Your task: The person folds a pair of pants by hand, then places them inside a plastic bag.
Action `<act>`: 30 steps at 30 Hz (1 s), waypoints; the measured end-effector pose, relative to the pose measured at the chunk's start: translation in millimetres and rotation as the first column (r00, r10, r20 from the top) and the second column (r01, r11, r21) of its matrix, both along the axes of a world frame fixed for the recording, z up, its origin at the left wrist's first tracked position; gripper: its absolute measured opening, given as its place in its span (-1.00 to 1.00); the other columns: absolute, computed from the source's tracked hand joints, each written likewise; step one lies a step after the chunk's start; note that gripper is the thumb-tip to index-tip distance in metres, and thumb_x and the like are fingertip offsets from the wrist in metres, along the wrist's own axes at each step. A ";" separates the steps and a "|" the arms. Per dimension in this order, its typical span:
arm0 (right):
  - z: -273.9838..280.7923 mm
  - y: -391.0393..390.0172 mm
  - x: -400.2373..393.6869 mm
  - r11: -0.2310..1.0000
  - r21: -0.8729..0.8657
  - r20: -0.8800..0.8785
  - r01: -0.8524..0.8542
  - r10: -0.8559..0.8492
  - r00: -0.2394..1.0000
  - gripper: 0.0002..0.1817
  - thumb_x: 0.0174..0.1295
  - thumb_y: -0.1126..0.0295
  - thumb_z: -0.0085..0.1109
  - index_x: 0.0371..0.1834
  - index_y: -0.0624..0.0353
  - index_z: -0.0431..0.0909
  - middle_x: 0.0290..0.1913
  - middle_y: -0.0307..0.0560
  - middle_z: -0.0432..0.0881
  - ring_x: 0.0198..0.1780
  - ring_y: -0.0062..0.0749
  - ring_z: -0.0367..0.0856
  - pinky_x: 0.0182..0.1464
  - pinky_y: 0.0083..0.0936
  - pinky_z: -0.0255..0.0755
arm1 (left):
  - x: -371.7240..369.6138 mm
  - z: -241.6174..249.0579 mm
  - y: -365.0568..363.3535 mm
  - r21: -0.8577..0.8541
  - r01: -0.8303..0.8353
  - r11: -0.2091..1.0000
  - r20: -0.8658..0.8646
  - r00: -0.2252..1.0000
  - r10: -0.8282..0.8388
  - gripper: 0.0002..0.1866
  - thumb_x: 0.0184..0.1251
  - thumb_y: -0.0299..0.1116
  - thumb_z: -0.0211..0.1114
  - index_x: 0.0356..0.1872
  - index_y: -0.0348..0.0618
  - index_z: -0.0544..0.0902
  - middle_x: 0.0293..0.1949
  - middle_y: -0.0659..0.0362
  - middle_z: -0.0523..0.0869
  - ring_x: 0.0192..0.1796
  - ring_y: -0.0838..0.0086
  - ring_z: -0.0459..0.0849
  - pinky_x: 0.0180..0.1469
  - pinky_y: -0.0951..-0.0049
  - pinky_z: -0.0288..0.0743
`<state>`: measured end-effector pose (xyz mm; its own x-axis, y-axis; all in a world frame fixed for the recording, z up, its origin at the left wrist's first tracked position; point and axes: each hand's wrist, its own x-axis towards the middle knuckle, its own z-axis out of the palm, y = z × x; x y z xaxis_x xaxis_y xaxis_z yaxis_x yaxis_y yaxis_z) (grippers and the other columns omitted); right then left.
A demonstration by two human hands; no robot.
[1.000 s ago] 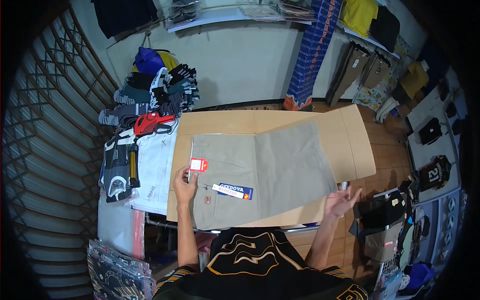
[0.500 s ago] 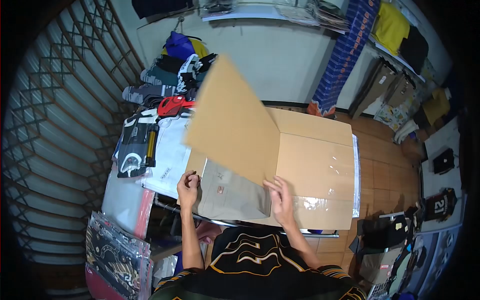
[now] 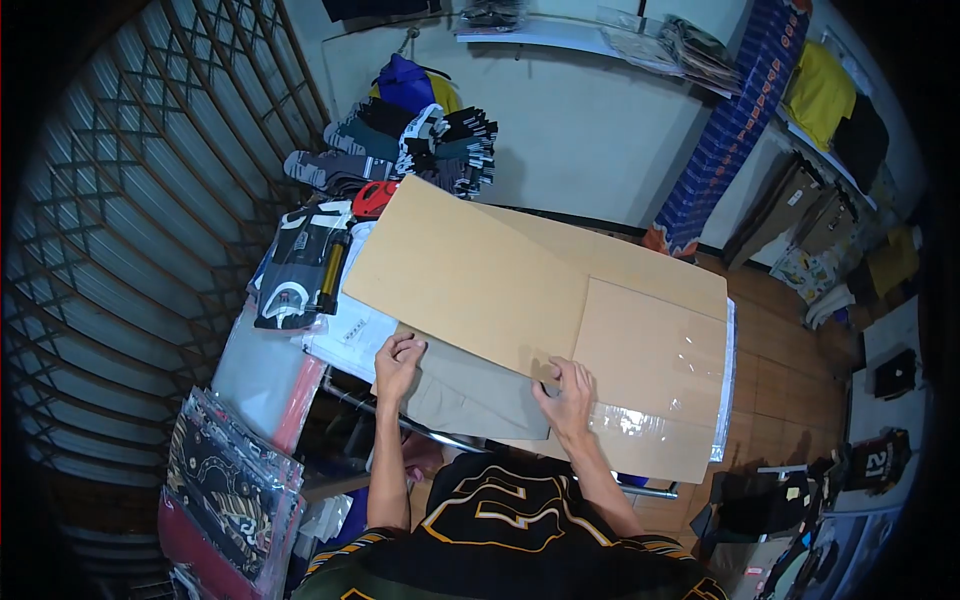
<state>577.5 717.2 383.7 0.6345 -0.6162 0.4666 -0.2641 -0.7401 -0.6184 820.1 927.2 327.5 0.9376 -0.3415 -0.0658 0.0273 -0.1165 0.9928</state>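
Observation:
A large cardboard sheet lies creased on the table, with its left panel folded over a grey folded garment. Only the near part of the garment shows. My left hand has its fingers curled in a pinch at the garment's upper left corner, beside the panel's near edge. What those fingers hold is hidden. My right hand rests on the cardboard by the crease, fingers and thumb apart, at the near right corner of the panel. Clear tape shines on the right side of the sheet.
Packed dark garments and a red tool lie left of the cardboard, with piled socks behind. A metal rail runs along the near edge. Bagged clothing is at lower left, a folding gate beyond.
The left cardboard panel, raised before, has come down over the grey garment. My right hand has stayed by the crease, its thumb now nearer the panel's edge. The view has shifted slightly.

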 end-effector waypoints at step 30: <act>2.8 -53.4 42.0 0.983 0.182 0.016 -0.034 0.032 0.999 -0.74 0.22 0.54 0.20 -0.03 0.34 0.66 0.03 0.18 0.71 0.12 0.13 0.63 0.18 -0.19 0.51 | -116.7 60.7 -59.5 0.311 0.080 0.947 0.501 0.833 -0.235 -0.44 0.17 -0.36 0.51 0.19 -0.28 0.54 0.23 -0.21 0.48 0.32 -0.11 0.46 0.37 0.06 0.35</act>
<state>619.6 663.9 386.5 0.6505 -0.6706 0.3565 -0.2324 -0.6226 -0.7472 703.5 867.7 388.3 0.7899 -0.5292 0.3100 -0.5298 -0.3343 0.7795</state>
